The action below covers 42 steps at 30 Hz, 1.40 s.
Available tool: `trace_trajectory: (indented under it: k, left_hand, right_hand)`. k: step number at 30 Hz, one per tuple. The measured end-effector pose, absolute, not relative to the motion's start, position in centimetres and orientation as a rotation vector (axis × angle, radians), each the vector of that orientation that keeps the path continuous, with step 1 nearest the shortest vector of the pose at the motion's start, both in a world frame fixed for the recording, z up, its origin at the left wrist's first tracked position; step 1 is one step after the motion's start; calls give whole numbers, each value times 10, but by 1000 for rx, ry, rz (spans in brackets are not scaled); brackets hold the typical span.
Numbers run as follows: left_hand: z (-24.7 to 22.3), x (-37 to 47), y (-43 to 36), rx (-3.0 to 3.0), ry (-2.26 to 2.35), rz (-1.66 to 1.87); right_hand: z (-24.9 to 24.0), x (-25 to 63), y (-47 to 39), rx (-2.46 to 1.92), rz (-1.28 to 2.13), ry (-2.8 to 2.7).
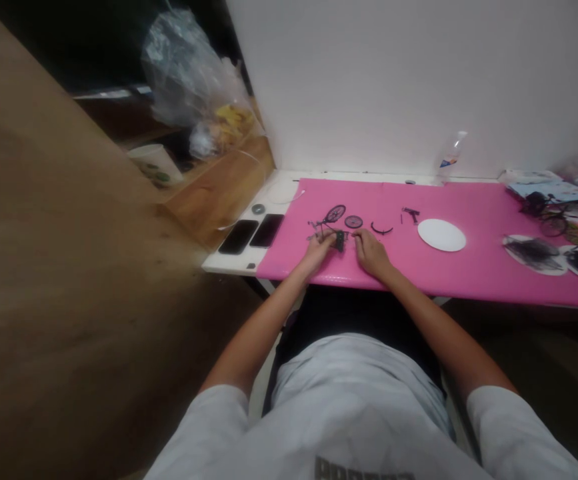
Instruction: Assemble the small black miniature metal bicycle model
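Observation:
My left hand (320, 249) is closed on a small dark model bicycle (322, 225) above the pink mat, with one wheel attached at its upper end. Just to the right, my right hand (369, 250) has its fingertips pinched near the bicycle's right end; what they hold, if anything, is too small to make out. A loose black wheel (353, 222) lies beyond the gap between my hands. Right of the wheel is a curved black part (381, 229), and farther right a small black piece (411, 214).
A white disc (441, 235) lies right on the pink mat (473, 273). Plates of black parts (535, 254) and another small bicycle (553, 223) are at the far right. Two phones (239, 237) rest at the left. A clear bottle (451, 160) stands by the wall.

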<state>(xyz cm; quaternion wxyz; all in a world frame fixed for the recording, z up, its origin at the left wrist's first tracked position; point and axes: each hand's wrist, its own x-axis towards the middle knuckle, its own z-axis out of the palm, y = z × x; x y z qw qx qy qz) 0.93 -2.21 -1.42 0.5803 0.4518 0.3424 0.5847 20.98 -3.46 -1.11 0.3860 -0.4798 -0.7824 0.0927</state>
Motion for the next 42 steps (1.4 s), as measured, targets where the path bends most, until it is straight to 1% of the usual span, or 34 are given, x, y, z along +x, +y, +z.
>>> trace_trajectory:
  k: [4, 7, 13, 20, 24, 30, 33, 42]
  left_hand:
    - [-4, 8, -24, 865, 749, 1360]
    - [5, 8, -25, 819, 743, 1361]
    - [18, 8, -29, 812, 629, 1360]
    - [37, 15, -43, 862, 623, 1346]
    - [46, 17, -48, 899, 626, 1350]
    - [55, 15, -53, 987, 611, 1393]
    - [60, 14, -57, 1054, 640, 1429]
    - [65, 14, -63, 1103, 661, 1462]
  right_hand:
    - [-5, 212, -38, -1212, 252, -1938]
    - [3, 214, -39, -1222, 344, -1912]
    - [30, 211, -45, -1053, 799, -1859]
    - [50, 201, -57, -1014, 1143, -1612]
    - [58, 201, -62, -1017, 1269, -1487]
    - [71, 198, -75, -793, 1589, -1423]
    - [71, 196, -76, -739, 1654, -1431]
    - [68, 198, -74, -703, 1656, -1463]
